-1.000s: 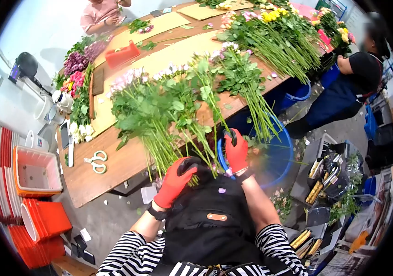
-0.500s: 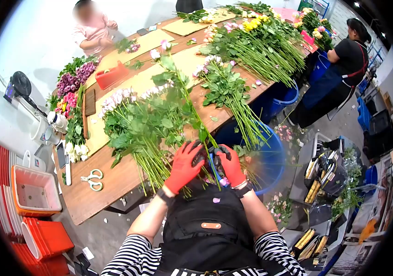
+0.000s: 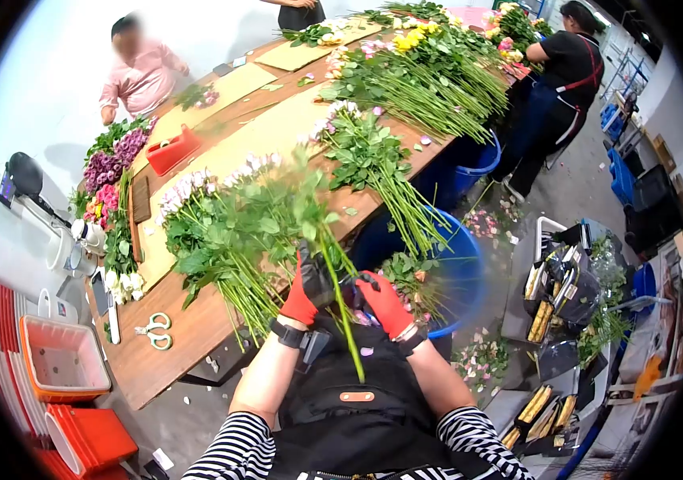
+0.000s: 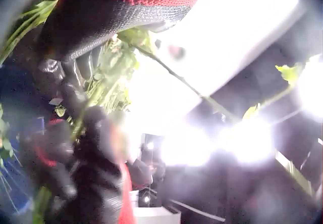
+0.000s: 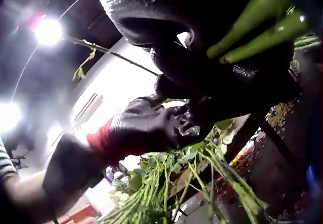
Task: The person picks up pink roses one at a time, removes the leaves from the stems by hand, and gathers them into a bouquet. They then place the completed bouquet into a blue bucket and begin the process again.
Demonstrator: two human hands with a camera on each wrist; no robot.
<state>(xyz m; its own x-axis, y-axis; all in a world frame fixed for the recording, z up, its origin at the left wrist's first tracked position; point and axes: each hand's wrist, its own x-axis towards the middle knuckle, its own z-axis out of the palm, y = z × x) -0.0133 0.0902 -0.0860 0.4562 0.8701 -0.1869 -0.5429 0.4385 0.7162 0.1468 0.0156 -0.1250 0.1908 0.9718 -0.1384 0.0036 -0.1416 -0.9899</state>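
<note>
My left hand, in a red glove with a black palm, grips a pair of leafy rose stems in front of the apron. Their lower ends point down at my waist, and the tops overlap the blurred foliage over the table. My right hand, gloved alike, has its fingers bent in around the stems just below the left. In the right wrist view two green stem ends lie close across the dark glove, and the left hand meets the right. The left wrist view shows the right hand's fingers on either side of a stem.
Pale pink roses lie along the wooden table, stems over its edge. Scissors rest near the corner. A blue bucket stands right of my hands, a grey crate farther right. Other people stand around the table.
The right hand has brought the roses from over the bucket to the left hand, which has left the table bunch's stem ends. The stems have dropped lower against the apron. The head view has shifted.
</note>
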